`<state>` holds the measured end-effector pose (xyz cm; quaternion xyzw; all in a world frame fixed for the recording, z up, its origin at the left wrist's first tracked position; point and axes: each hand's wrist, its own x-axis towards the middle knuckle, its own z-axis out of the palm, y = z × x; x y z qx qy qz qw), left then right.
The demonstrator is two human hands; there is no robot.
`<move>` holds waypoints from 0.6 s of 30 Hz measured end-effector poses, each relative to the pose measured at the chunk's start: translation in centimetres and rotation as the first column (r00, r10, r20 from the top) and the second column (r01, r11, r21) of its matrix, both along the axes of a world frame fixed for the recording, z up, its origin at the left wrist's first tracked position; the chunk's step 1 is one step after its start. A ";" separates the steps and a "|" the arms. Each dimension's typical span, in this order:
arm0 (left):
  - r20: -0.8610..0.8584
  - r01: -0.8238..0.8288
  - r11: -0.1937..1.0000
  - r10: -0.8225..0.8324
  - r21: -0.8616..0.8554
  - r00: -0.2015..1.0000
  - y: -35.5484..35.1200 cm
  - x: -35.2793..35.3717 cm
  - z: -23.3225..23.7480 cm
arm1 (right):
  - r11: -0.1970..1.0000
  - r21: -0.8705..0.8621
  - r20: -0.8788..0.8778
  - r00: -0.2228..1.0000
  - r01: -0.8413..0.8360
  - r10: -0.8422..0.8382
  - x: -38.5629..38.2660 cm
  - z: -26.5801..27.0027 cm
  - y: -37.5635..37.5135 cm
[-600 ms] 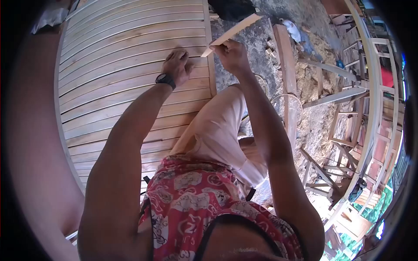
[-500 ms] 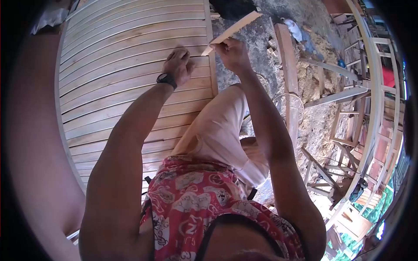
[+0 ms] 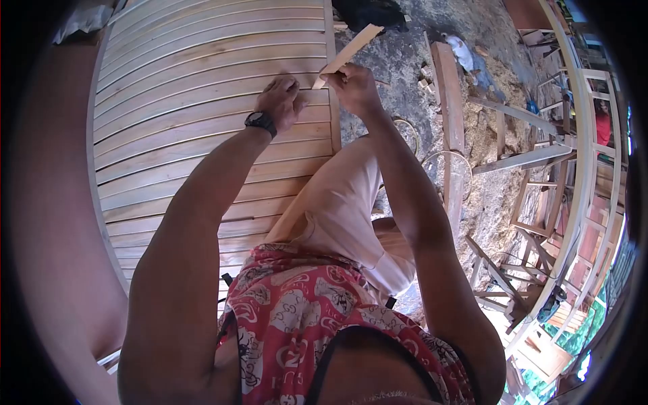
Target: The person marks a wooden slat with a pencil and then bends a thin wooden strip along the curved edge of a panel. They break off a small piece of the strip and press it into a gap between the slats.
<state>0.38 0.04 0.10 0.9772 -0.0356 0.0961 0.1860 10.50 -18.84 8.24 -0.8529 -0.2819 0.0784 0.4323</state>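
Observation:
My right hand (image 3: 352,89) pinches a thin pale strip of wood (image 3: 351,54) near its lower end. The strip slants up and to the right, and its near tip lies over the edge of a slatted wooden panel (image 3: 202,125). My left hand (image 3: 278,102), with a black watch (image 3: 260,121) on the wrist, rests on the slats just left of the strip. Its fingers are bent and pressed together downward, with the thumb standing apart; nothing shows in it. Dark gaps run between the panel's slats.
My bent leg (image 3: 331,189) lies across the panel's right edge. On the rough ground stand a long wooden beam (image 3: 445,94) and a pale cloth-like item (image 3: 460,51). Wooden frames (image 3: 540,196) fill the right side. A person in red (image 3: 603,125) is far right.
My right hand and the strip have shifted left, so the strip's far end is closer to the panel. My left hand stays on the slats, with little movement. The view has shifted slightly.

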 end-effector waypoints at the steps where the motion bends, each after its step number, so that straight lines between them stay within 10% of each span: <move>1: -0.010 -0.001 1.000 0.001 -0.011 1.000 0.0 0.0 0.1 | 1.000 0.001 -0.008 1.000 0.002 -0.002 0.0 0.0 0.0; 18: 0.109 -0.032 0.994 0.044 -0.103 0.993 -0.4 -0.3 -1.2 | 0.993 0.117 -0.044 0.999 0.005 0.000 -0.5 -1.6 0.1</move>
